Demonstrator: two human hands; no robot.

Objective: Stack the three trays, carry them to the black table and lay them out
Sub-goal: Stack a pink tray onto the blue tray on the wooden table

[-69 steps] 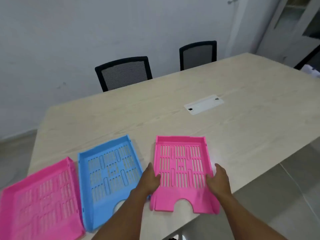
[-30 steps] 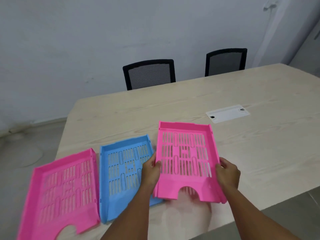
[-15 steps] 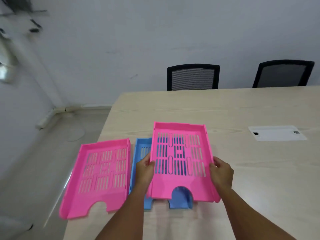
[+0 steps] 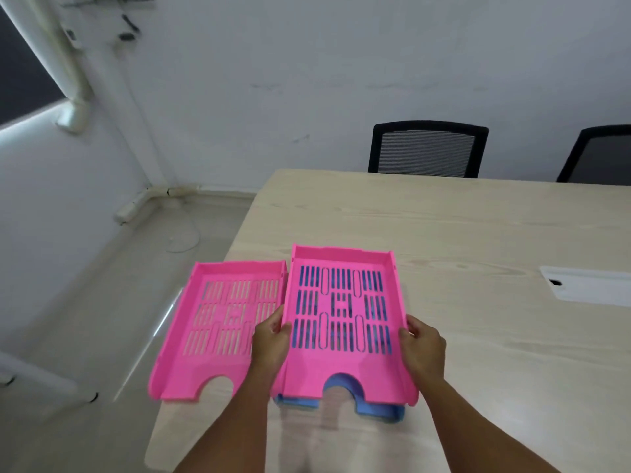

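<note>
A pink slotted tray point(image 4: 341, 373) is held over the blue tray point(image 4: 379, 410), covering almost all of it. Only the blue tray's front edge and blue glimpses through the slots show. My left hand point(image 4: 271, 339) grips the pink tray's left wall and my right hand point(image 4: 423, 346) grips its right wall. A second pink tray point(image 4: 222, 363) lies flat on the pale wooden table point(image 4: 478, 233) just left of the pair, at the table's left edge. Whether the held tray rests fully on the blue one I cannot tell.
Two black mesh chairs point(image 4: 426, 148) point(image 4: 601, 155) stand at the table's far side against the white wall. A white cable hatch point(image 4: 587, 288) sits in the tabletop at the right. Grey floor point(image 4: 102, 302) lies left of the table, with a white pipe point(image 4: 75, 97) in the corner.
I have lifted the right pink tray and carried it left over the blue tray, which is now nearly covered. The view has swung left.
</note>
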